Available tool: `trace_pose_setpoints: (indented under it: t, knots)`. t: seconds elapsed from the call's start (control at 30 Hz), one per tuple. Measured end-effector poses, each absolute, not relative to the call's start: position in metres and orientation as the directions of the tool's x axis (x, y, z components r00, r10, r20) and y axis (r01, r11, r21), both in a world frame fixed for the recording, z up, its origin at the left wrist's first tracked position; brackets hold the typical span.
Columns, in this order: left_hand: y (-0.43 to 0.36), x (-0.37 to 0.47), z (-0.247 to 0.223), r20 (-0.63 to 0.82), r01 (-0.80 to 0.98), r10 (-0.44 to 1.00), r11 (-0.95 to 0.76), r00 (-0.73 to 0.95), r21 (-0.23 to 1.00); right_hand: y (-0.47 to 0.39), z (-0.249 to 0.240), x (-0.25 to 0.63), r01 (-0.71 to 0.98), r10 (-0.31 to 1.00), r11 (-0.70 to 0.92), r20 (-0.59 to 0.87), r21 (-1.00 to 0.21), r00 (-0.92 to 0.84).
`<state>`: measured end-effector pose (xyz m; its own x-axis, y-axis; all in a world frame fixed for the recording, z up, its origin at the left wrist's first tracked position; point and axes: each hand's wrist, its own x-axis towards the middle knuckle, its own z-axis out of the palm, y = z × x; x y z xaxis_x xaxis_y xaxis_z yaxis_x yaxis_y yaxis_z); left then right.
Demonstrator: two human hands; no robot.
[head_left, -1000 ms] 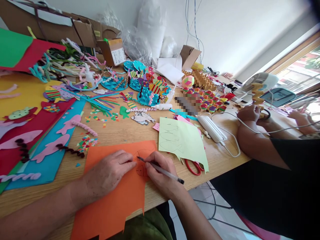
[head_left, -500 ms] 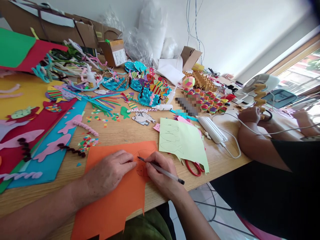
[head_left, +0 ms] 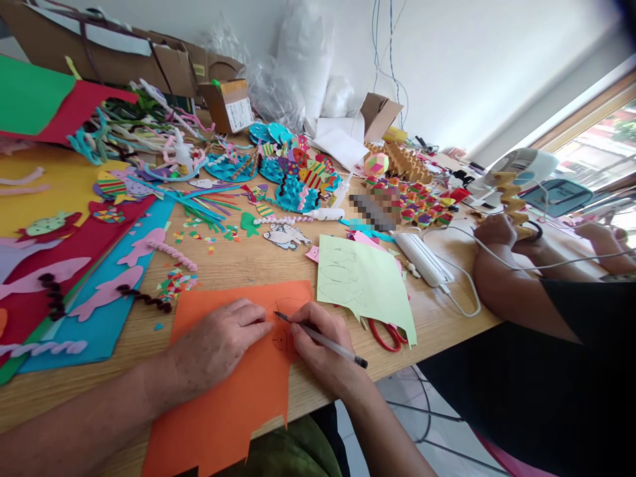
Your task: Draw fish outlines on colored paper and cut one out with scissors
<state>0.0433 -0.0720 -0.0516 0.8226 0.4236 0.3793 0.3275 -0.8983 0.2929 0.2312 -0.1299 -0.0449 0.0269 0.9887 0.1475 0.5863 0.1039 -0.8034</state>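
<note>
My left hand (head_left: 218, 341) lies flat, fingers stretched out, on a sheet of orange paper (head_left: 209, 430). Between the fingers of my right hand (head_left: 318, 354) is a pen (head_left: 338, 346) with a clear barrel; its tip touches the paper near the top right corner. A thin-lined drawing (head_left: 281, 339) with a rounded outline and small face-like marks shows there, partly covered by my right hand. The orange sheet has notched edges at its lower right. Beside it lies a light green sheet (head_left: 370, 278) with pencilled fish outlines, partly covering red-handled scissors (head_left: 383, 336).
Pink paper fish (head_left: 110, 291) lie on coloured sheets at left. Behind are paper scraps (head_left: 176, 283), a glue bottle (head_left: 328, 214), blue decorated plates (head_left: 298, 192) and cardboard boxes (head_left: 226, 106). A white power strip (head_left: 424, 258) with its cord and another person's arm (head_left: 521, 285) are at right.
Both hands and the pen keep nearly the same places on the orange paper. The whole view has shifted very slightly.
</note>
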Motion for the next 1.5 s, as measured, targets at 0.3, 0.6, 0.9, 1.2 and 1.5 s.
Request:
trace_pose_setpoints:
  t: [0.3,0.6,0.9,1.2,1.5]
  knots:
    - [-0.0734,0.0421,-0.0506,0.368,0.322,0.429,-0.892,0.825,0.318,-0.1298,-0.0446,0.2309,0.590,0.989,0.097,0.142,-0.802,0.030]
    - [-0.0724,0.0426,-0.0537,0.366,0.323,0.428,-0.892,0.826,0.315,-0.1295,-0.0458,0.2309,0.591,0.987,0.113,0.159,-0.799,0.026]
    - [-0.0727,0.0424,-0.0518,0.385,0.322,0.421,-0.899,0.821,0.296,-0.1299,-0.0461,0.2316,0.588,0.988,0.112,0.151,-0.801,0.018]
    - [-0.0729,0.0419,-0.0522,0.369,0.327,0.427,-0.895,0.825,0.304,-0.1291,-0.0445,0.2304,0.587,0.987,0.114,0.156,-0.802,0.022]
    - [-0.0726,0.0427,-0.0522,0.363,0.334,0.443,-0.885,0.820,0.325,-0.1296,-0.0457,0.2309,0.583,0.987,0.106,0.155,-0.805,0.035]
